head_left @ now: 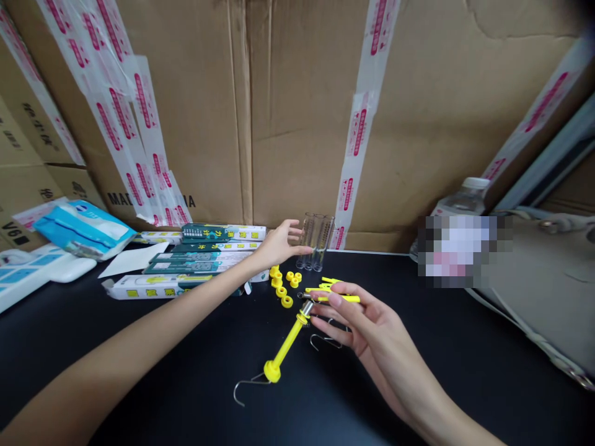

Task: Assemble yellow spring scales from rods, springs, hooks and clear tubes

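My left hand (280, 243) reaches to the clear plastic tubes (318, 241) standing upright near the cardboard. Its fingers are spread beside the leftmost tube; whether they touch it I cannot tell. In my right hand (367, 328) is the inner part of a spring scale, with a thin yellow piece (341, 299) pinched under the thumb. A metal spring (307, 308) and a yellow rod (288, 342) slant down from the fingers, ending in a yellow cap (272, 371) and a wire hook (239, 390). Small yellow rings (287, 301) lie between the hands.
Several printed spring scale boxes (199, 263) lie at the left, by a blue and white packet (86, 228) and a white power strip (35, 272). A plastic bottle (465, 198) and a pale bag (548, 279) stand at the right. Tall taped cardboard (297, 124) closes off the back.
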The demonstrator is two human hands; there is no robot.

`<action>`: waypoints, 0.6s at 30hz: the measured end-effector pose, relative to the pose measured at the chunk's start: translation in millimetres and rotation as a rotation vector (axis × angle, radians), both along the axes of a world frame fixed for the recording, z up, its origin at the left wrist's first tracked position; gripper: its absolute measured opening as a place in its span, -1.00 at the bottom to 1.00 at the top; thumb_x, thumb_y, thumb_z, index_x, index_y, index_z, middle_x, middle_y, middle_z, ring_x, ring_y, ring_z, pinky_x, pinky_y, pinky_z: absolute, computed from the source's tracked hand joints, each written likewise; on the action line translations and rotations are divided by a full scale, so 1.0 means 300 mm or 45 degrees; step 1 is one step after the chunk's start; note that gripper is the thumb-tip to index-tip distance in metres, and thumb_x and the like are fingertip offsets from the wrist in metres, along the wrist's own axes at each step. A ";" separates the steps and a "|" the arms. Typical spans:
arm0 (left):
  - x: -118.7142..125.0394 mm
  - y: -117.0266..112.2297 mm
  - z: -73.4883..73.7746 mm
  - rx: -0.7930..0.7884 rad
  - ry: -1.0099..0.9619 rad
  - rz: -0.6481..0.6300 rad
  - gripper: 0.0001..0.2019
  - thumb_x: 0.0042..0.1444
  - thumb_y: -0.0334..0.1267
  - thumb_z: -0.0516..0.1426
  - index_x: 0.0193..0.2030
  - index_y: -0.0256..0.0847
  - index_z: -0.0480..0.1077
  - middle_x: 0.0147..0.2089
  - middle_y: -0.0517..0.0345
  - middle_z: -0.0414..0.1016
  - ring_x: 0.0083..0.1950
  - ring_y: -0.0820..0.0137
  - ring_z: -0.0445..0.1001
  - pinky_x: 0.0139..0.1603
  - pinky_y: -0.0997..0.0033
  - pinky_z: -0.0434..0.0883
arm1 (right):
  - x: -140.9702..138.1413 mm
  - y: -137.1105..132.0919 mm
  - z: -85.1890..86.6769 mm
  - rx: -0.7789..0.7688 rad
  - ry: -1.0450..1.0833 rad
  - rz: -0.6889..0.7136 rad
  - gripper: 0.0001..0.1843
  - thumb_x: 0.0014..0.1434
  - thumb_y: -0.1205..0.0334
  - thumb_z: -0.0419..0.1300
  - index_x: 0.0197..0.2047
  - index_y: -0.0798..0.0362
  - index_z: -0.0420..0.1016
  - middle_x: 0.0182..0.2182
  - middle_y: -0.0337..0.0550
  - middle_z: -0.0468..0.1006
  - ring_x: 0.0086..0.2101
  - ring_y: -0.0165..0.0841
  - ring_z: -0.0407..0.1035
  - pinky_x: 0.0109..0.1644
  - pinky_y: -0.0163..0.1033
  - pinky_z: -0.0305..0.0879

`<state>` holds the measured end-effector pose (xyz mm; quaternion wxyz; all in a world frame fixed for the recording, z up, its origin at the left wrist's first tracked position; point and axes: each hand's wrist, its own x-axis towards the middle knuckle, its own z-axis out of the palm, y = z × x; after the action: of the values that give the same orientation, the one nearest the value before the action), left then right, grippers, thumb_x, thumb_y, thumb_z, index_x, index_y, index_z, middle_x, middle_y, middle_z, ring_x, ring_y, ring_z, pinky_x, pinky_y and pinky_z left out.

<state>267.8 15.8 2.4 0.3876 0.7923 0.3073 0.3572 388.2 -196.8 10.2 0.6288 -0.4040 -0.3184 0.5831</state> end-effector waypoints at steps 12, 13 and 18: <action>-0.040 -0.025 0.018 0.066 -0.130 0.060 -0.73 0.32 -0.20 0.20 0.09 -0.27 0.42 0.06 0.00 0.51 -0.03 0.24 0.55 -0.03 0.10 0.55 | -0.002 -0.003 -0.005 0.006 -0.015 -0.005 -0.64 0.04 0.10 0.51 -0.14 0.04 0.58 -0.17 -0.04 0.72 -0.17 -0.23 0.62 0.08 -0.04 0.53; -0.052 -0.040 0.034 0.066 -0.168 0.079 -0.76 0.31 -0.24 0.21 0.05 -0.27 0.42 0.00 0.02 0.52 -0.05 0.25 0.55 -0.03 0.12 0.54 | -0.002 -0.002 -0.004 0.010 -0.015 -0.006 -0.64 0.04 0.10 0.51 -0.14 0.04 0.57 -0.16 -0.04 0.72 -0.17 -0.22 0.62 0.09 -0.04 0.52; -0.144 -0.174 0.105 -0.039 -0.283 0.093 -0.79 0.27 -0.29 0.19 0.00 -0.22 0.30 -0.19 0.16 0.46 -0.22 0.40 0.57 -0.13 0.36 0.51 | -0.003 -0.002 -0.007 0.034 0.004 0.010 -0.65 0.10 0.04 0.46 -0.14 0.00 0.52 -0.16 -0.08 0.71 -0.17 -0.21 0.63 0.10 -0.02 0.50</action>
<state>224.5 -36.5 33.9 0.4182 0.7300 0.2965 0.4520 387.3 -197.5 8.2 0.6323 -0.3933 -0.3269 0.5820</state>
